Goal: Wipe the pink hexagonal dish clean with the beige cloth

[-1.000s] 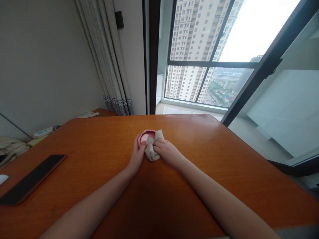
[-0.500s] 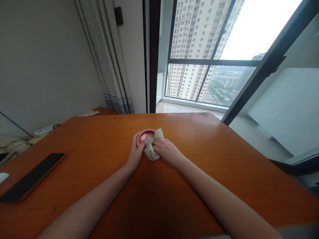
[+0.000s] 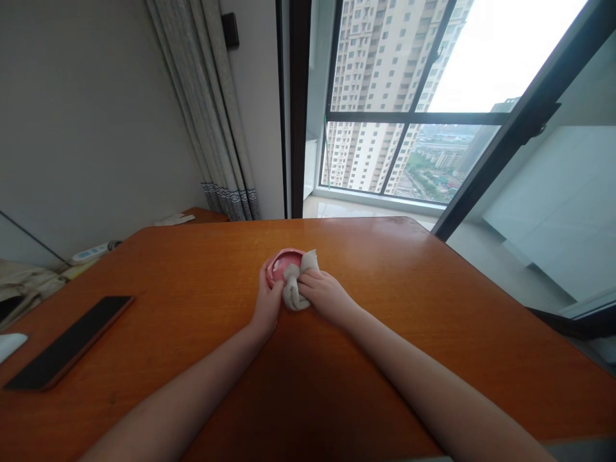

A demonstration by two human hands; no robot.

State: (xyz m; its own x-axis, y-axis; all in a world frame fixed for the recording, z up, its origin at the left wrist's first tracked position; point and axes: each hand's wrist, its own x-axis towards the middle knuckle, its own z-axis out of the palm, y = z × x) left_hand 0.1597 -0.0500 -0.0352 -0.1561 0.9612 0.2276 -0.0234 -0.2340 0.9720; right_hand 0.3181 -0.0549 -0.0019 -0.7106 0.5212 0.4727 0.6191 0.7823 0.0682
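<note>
A shiny pink bowl (image 3: 285, 260) is tilted with its hollow side towards me, over the middle of the wooden table (image 3: 202, 269). My left hand (image 3: 268, 295) grips its left rim, the thumb in front and the fingers behind. Bunched in my right hand (image 3: 327, 294) is a pale grey cloth (image 3: 294, 296), pressed against the right part of the bowl. The cloth covers the bowl's lower right side, and one corner of it sticks up above my fingers. Whether the bowl touches the table I cannot tell.
A long black panel with a brown edge (image 3: 72, 343) lies on the table at the left, near a white object (image 3: 10, 346). Beyond the left edge are a white power strip (image 3: 90, 252) and crumpled fabric (image 3: 24, 282). A grey curtain (image 3: 206, 115) hangs behind, beside a large window.
The view has shifted slightly, so most things appear a little further right. The pink bowl has turned slightly in my left hand; both hands keep their hold.
</note>
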